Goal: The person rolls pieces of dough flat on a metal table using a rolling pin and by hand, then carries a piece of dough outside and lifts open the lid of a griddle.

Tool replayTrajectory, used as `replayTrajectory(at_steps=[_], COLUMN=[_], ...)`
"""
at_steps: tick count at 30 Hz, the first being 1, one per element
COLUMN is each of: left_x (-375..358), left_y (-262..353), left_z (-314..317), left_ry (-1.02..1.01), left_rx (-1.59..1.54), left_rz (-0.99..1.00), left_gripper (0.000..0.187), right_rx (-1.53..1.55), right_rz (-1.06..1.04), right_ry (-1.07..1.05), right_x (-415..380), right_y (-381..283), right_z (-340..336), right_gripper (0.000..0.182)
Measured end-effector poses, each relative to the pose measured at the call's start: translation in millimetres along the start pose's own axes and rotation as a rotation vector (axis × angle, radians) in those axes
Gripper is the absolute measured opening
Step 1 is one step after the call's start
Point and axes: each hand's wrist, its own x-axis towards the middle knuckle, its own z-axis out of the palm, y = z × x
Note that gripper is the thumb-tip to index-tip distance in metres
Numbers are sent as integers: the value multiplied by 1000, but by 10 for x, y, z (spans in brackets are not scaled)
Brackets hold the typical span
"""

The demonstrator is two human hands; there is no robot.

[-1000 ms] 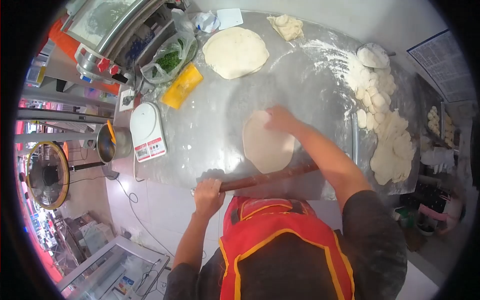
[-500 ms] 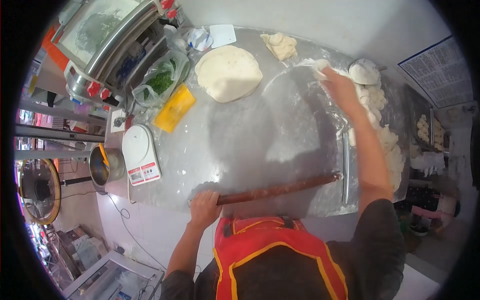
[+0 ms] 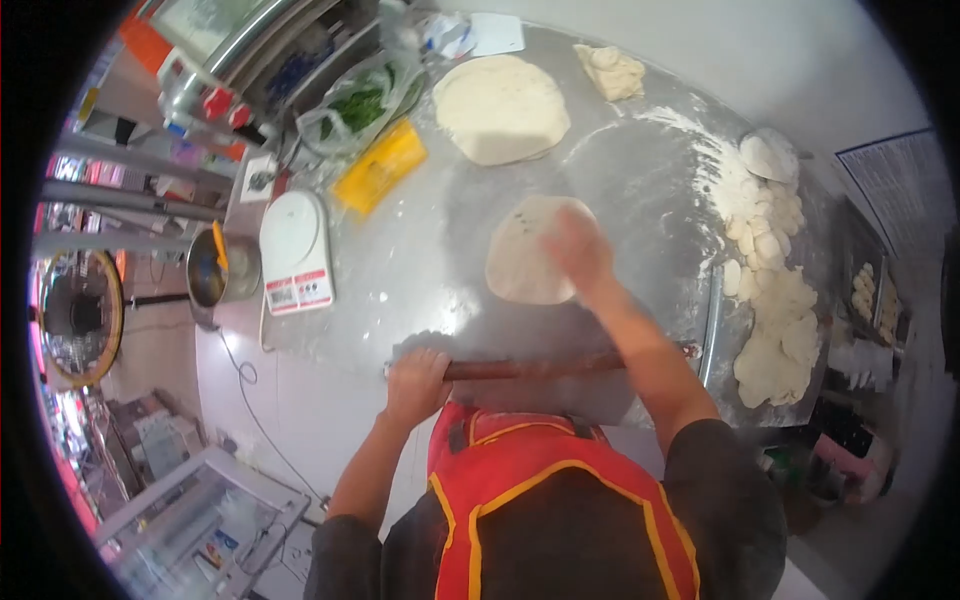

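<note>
My left hand [image 3: 418, 387] is wrapped round the left end of a long brown rolling pin [image 3: 530, 368], which lies along the near edge of the steel table. A thin, pale round of dough [image 3: 518, 262] rests flat in the middle of the table. Over its right part is my right hand [image 3: 582, 252], its fingers smeared by motion. Farther back lies a larger round of dough [image 3: 500, 108].
White flour [image 3: 728, 185] and several dough pieces [image 3: 775, 335] line the right side, beside a metal strip [image 3: 712, 325]. On the left are a kitchen scale [image 3: 298, 255], a yellow scraper-like block [image 3: 380, 167] and a bag of chopped greens [image 3: 358, 108]. A dough lump [image 3: 612, 73] sits at the back.
My right hand has come from the flour at the far right to the table's middle, where a dough round now lies. My left hand stays on the rolling pin. The view has shifted.
</note>
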Motion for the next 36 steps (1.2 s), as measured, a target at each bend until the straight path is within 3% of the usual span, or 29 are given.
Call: replayTrajectory(at_steps=[2, 5, 8, 10, 12, 15, 18, 25, 27, 30, 32, 35, 36], left_x=[-26, 36, 164, 293, 426, 582, 1114, 3037, 2888, 1733, 848, 708, 886], left_y=[-68, -154, -217, -249, -290, -228, -303, -639, -626, -496, -437, -577, -561], left_z=[59, 98, 35, 46, 82, 354, 422, 70, 52, 225, 425, 500, 445], left_ry=[43, 63, 65, 57, 28, 216, 233, 455, 390, 193, 151, 86, 165], left_rx=[-9, 3, 34, 57, 89, 76, 155, 305, 266, 231, 51, 182, 173], left_rz=[27, 59, 70, 40, -16, -117, -176, -59, -92, -129, -161, -104, -85], left_gripper=[23, 25, 27, 30, 37, 57, 72, 70, 71, 71, 67, 65, 65], right_rx=[12, 233, 150, 208, 24, -347, -362, -468, -375, -293, -187, -151, -186], right_rz=[84, 482, 489, 416, 258, 235, 338, 196, 146, 160, 212, 201, 233], right_ry=[-18, -521, -676, -357, -274, -301, -202, -44, -51, -286, -320, -388, -337], right_x=[235, 216, -383, -955, -1391, -1799, -1321, 499, 335, -638, -1418, -1599, -1453], right_y=[128, 148, 377, 355, 179, 28, 314, 1063, 1014, 476, 116, 199, 288], right_z=[-102, -320, -479, -817, -1213, -1290, -972, -672, -652, -935, -1111, -1156, -1197], right_gripper=[33, 34, 37, 38, 42, 53, 57, 55, 55, 55, 55, 56, 57])
